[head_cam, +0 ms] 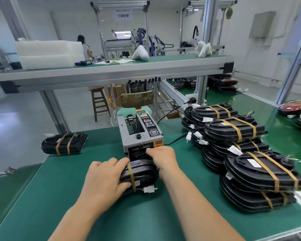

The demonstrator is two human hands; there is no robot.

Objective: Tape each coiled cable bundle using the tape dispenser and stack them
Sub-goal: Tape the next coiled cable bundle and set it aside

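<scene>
Holds a black coiled cable bundle (pixel 142 171) on the green counter (pixel 59 188), pressed right up against the front of the grey tape dispenser (pixel 141 134). Clasps the bundle's left end with the left grip (pixel 104 178), fingers spread over the top and thumb curled round the near side. Has one tan tape band (pixel 131 176) already round the bundle, just beside the left fingertips, with a white connector (pixel 149 189) jutting from the lower near edge.

Reaches with the right grip (pixel 161 158) over the bundle's far right end to the dispenser's front slot, knuckles up and fingers curled down toward the mouth. Fingertips hidden there, so cannot tell closed from open, nor any hold on tape.

Off to the left on the same counter, well apart: one finished bundle (pixel 64 144) lying flat, wrapped with two tan bands. To the right: leaning stacks of taped bundles (pixel 241 153), two bands each, with white connectors and coloured wire ends poking out at the sides.

Behind the dispenser: a black power cord (pixel 174 140) running right across the counter, a yellowish chair back (pixel 137 99) and a wooden stool (pixel 98 103) on the floor. Above those: a raised green-topped shelf (pixel 146 65) carrying white foam blocks (pixel 47 54). Beyond it, at another station: a person (pixel 83 47), blurred.
</scene>
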